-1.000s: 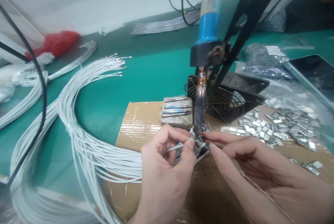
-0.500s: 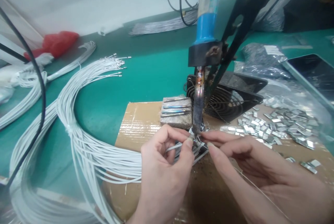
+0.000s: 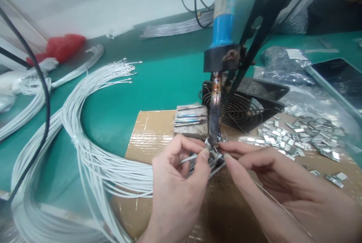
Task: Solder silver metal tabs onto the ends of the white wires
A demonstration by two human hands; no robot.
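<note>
A white wire (image 3: 187, 159) is pinched between the thumb and index finger of my left hand (image 3: 179, 186), which is closed beside the tip of a soldering iron (image 3: 215, 116). The iron has a blue handle and points down between both hands. My right hand (image 3: 271, 177) is closed too, its fingertips just right of the tip, and a thin strand of solder wire (image 3: 285, 208) runs out beneath it to the lower right. Fingers and the iron tip hide the exact joint. Under my left hand passes a thick bundle of white wires (image 3: 121, 173).
Metal rods lie on a grey block (image 3: 190, 129) behind my left hand. A black fan (image 3: 243, 109) stands behind the iron, by its black bracket (image 3: 258, 24). Loose metal pieces (image 3: 299, 133) cover the cardboard (image 3: 152, 126) at right; a phone-like slab (image 3: 339, 84) lies beyond.
</note>
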